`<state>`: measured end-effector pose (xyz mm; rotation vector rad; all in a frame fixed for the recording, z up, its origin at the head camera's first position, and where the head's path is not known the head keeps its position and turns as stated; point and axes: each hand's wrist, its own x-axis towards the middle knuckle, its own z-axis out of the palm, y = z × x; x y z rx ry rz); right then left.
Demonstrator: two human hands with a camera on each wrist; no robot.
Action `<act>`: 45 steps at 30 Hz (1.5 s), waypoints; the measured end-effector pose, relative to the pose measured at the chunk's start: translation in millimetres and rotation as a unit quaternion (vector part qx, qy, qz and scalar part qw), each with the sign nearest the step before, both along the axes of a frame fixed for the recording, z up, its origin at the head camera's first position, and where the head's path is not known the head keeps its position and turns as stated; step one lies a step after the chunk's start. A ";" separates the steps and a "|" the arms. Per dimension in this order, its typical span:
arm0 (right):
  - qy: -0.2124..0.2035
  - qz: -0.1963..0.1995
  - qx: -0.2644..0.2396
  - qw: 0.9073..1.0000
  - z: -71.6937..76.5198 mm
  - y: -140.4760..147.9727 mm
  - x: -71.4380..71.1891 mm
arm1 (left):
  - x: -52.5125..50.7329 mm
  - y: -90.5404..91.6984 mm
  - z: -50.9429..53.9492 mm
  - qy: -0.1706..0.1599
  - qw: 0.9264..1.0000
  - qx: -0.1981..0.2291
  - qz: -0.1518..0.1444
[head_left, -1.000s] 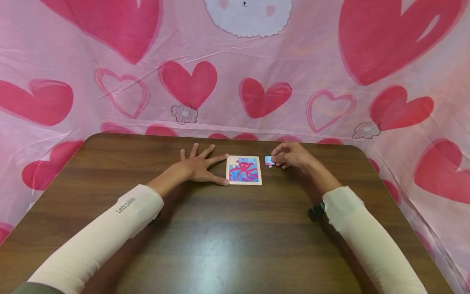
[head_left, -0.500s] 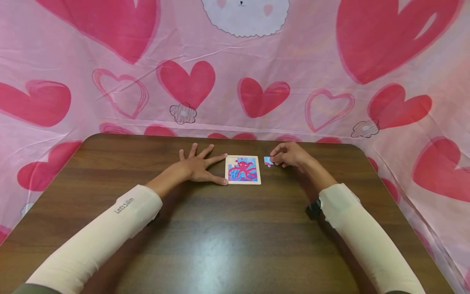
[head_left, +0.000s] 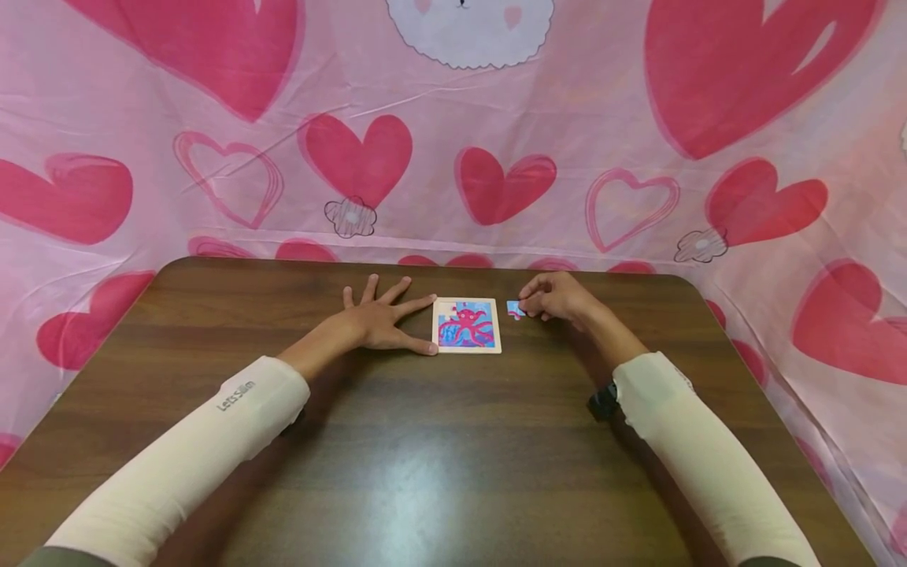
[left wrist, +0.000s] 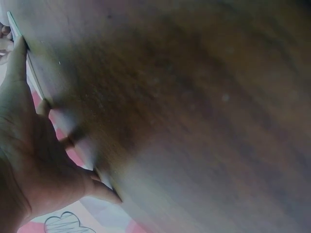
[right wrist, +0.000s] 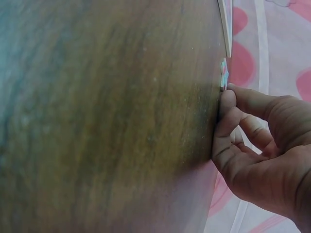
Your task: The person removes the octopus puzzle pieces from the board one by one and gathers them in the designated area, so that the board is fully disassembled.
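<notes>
Two bare hands work over a brown wooden table (head_left: 411, 425). At the right hand (head_left: 563, 299), thumb and forefinger pinch the right edge of a small blue and pink puzzle piece (head_left: 513, 309), which points leftward out of the grip; whether it rests on the wood or sits slightly raised, I cannot tell. Just left of that pinch, with a narrow gap between, lies a square puzzle tray (head_left: 468, 351) with a pale rim. Inside it is a red octopus picture (head_left: 466, 324) on blue, with pale wood showing in the corner farthest from the pinch, at the upper left.

On the tray's other side, the left hand (head_left: 377, 324) is spread wide: its thumb touches the tray's near-left corner, its forefinger the far-left one, and the remaining fingers fan out away from the tray. Behind each hand, toward the person, a cream sleeve (head_left: 177, 461) covers the forearm, and a dark band (head_left: 603, 402) shows below the right wrist. Beyond both grips hangs a pink cloth (head_left: 432, 102) printed with hearts.
</notes>
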<state>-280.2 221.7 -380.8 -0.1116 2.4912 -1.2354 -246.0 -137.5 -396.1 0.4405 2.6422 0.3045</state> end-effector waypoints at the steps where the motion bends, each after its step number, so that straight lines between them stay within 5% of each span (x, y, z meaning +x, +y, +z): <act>1: 0.001 -0.001 0.000 1.000 -0.1 0.0 0.0 | 0.0 0.0 0.0 0.001 1.000 0.001 0.000; 22: 0.070 0.051 -0.006 0.996 -1.5 -23.4 -4.4 | 0.4 1.5 1.9 0.002 1.000 0.000 0.001; 28: 0.075 0.091 -0.024 0.993 -2.2 -34.9 -7.8 | -0.6 1.0 1.7 -0.004 1.000 -0.003 0.004; 45: 0.020 0.160 -0.024 0.987 -1.7 -62.9 -12.2 | -0.5 0.7 1.8 -0.008 1.000 -0.009 0.001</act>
